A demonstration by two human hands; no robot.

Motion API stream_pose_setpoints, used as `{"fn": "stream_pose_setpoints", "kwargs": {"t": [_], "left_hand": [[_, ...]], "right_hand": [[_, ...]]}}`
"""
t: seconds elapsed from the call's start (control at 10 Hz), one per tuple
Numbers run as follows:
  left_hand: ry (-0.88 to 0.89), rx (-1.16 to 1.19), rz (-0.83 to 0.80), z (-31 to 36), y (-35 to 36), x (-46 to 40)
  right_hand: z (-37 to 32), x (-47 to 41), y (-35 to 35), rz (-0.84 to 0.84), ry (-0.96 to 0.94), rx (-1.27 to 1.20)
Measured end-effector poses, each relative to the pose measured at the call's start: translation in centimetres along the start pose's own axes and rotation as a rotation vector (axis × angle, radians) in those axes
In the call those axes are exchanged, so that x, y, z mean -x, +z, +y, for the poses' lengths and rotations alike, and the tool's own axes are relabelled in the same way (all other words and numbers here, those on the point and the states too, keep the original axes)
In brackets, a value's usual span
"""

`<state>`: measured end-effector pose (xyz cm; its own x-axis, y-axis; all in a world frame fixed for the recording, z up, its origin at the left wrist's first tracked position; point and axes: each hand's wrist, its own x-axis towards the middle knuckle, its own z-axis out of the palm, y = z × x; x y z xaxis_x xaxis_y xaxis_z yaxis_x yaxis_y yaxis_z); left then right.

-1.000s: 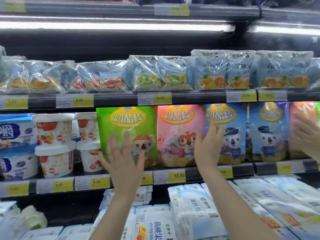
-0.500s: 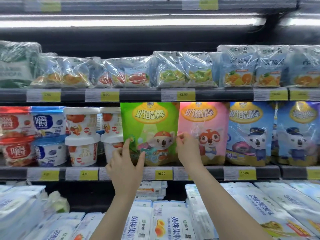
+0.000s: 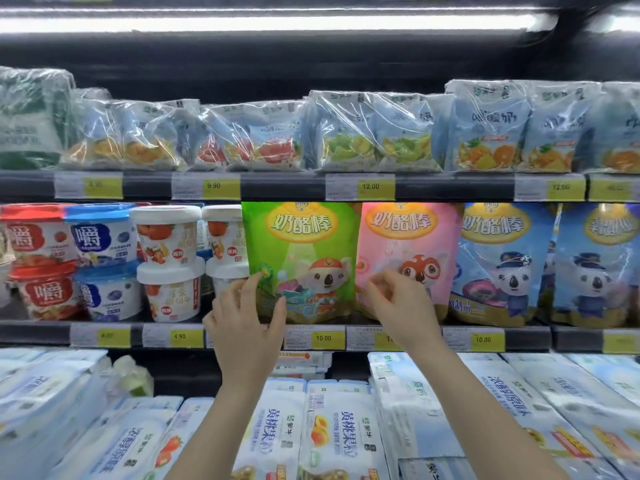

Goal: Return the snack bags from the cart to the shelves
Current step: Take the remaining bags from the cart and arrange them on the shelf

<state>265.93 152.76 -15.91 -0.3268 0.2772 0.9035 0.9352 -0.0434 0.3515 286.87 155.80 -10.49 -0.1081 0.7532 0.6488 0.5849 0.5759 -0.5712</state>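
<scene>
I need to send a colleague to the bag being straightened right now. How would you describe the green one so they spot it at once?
On the middle shelf, find the row of upright cartoon pouches right of the yogurt tubs. The green bag is leftmost there, the only green one, beside a pink bag.

A retail shop, chilled dairy section, is showing here. Tiered shelves [image 3: 277,187] are carrying yellow price tags [image 3: 375,187] on their front rails. A light strip [image 3: 263,20] is glowing above. Yogurt tubs [image 3: 166,237], wrapped multipacks [image 3: 346,136] and cartoon snack bags [image 3: 301,258] are standing in facing rows.
</scene>
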Motion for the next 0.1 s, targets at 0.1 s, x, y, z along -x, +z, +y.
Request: {"fn": "stream_pose_setpoints", "kwargs": {"t": [0.1], "left_hand": [[-0.003, -0.041, -0.143, 0.63, -2.73, -1.05]], "right_hand": [[-0.94, 0.96, -2.28, -0.276, 0.115, 0.085]]}}
